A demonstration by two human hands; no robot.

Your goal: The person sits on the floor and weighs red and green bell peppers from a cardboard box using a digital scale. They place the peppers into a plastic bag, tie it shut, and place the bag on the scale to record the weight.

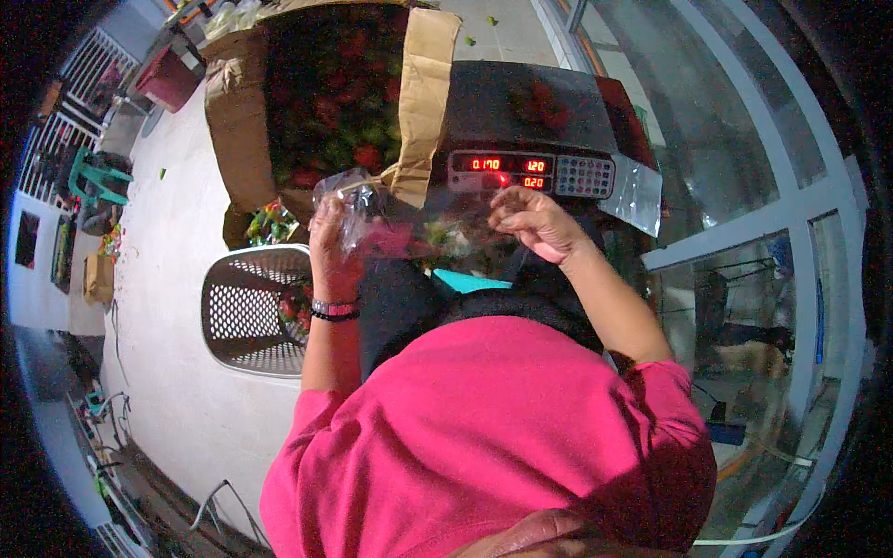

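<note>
My left hand (330, 228) grips a crumpled clear plastic bag (353, 209) in front of a large cardboard box (428, 84). Dark red and green produce (349, 102) fills that box; its exact kind is too dim to tell. On the other side, my right hand (539, 225) is raised just before the scale's display panel (530, 175), thumb and fingers drawn together. What lies in its pinch, if anything, I cannot make out. Between the hands something see-through and blurred hangs low, with reddish and greenish patches. A few dim red pieces lie on the dark scale (530, 102).
A white perforated basket (244, 312) stands on the floor left of my left forearm, with some red pieces inside. A flat clear plastic sheet (637, 200) lies right of the scale. Glass doors with grey frames (726, 232) line the right side. A green stool (100, 175) stands far left.
</note>
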